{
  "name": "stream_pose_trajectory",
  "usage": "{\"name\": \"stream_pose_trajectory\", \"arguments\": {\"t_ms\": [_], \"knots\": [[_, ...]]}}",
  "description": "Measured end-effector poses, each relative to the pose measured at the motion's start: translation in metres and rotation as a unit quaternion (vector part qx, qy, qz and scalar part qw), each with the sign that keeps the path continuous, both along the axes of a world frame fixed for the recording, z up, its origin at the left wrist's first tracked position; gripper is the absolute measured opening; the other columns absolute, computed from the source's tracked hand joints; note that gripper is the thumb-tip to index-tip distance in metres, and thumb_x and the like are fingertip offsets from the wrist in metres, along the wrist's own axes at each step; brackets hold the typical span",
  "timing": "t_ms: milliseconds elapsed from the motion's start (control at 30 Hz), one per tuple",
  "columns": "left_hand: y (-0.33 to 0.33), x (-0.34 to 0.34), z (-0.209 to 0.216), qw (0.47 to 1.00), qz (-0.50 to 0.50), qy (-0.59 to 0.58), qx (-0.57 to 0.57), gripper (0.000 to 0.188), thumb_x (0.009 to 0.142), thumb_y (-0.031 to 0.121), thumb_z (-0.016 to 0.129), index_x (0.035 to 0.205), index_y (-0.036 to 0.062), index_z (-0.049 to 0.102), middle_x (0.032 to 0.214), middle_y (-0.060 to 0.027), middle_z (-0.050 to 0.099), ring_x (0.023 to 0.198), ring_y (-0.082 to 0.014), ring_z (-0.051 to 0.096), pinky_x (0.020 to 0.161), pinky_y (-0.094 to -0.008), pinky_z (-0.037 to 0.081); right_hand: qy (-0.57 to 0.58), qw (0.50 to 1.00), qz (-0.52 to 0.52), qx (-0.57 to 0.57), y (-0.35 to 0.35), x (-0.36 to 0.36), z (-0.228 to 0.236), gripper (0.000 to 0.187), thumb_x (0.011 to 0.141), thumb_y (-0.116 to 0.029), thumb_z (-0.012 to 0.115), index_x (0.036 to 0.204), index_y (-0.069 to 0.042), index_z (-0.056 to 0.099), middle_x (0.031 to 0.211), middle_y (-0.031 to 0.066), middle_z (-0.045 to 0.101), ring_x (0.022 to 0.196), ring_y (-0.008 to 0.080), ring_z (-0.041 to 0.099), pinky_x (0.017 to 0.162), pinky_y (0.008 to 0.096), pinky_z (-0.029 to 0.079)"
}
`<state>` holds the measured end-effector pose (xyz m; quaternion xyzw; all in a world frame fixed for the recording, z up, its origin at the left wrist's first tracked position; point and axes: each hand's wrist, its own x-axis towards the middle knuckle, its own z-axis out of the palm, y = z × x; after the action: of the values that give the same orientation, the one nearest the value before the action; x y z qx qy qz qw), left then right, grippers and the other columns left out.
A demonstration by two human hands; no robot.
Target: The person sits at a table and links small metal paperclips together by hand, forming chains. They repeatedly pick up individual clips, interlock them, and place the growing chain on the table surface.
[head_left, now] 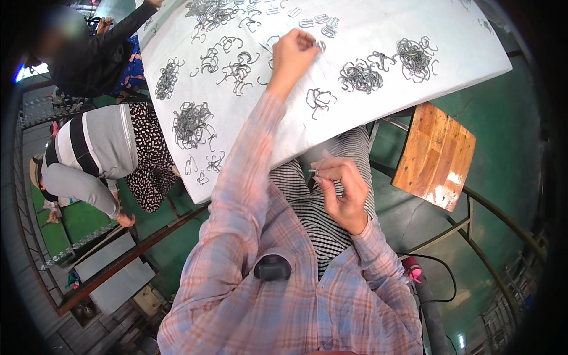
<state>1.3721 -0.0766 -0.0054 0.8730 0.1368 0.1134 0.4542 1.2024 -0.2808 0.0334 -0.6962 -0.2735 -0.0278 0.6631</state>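
My left hand is stretched over the white-covered table, its fingers curled closed. A small shiny metal piece shows at its fingertips; its exact kind is hard to make out. Above my lap, my right hand pinches a small metal piece between thumb and fingers. Flat oval metal loops lie just beyond my left hand. Nearer to me on the tabletop is a small group of bent wire hooks.
Heaps of wire hooks lie at the right and left of the table. A wooden stool stands to the right. On the left, one person in a striped top bends down; another in dark clothing is at the table's far side.
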Motion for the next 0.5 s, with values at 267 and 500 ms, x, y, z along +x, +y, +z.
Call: {"name": "stream_pose_trajectory", "arguments": {"t_ms": [267,500], "knots": [[-0.029,-0.18,0.07,0.946,-0.003,0.041,-0.32,0.024,0.081,-0.005,0.073,0.103,-0.0072,0.065,0.097,-0.0109,0.069,0.09,-0.0146,0.066,0.079,-0.0258,0.056,-0.003,1.0,0.005,-0.001,0.007,0.005,-0.005,0.012,0.078,0.011,0.065,0.086,0.003,0.06,0.088,0.015,0.064,0.082,0.0275,0.064,0.092,0.045,0.055],[-0.04,-0.219,0.073,0.934,0.035,-0.034,-0.355,0.02,0.083,-0.006,0.069,0.103,-0.0069,0.066,0.099,-0.0094,0.068,0.09,-0.0131,0.066,0.079,-0.0251,0.057,-0.01,1.0,-0.003,-0.015,0.021,0.001,-0.004,0.013,0.079,0.011,0.065,0.087,0.003,0.06,0.087,0.0143,0.063,0.082,0.0272,0.064,0.09,0.0448,0.056]]}}
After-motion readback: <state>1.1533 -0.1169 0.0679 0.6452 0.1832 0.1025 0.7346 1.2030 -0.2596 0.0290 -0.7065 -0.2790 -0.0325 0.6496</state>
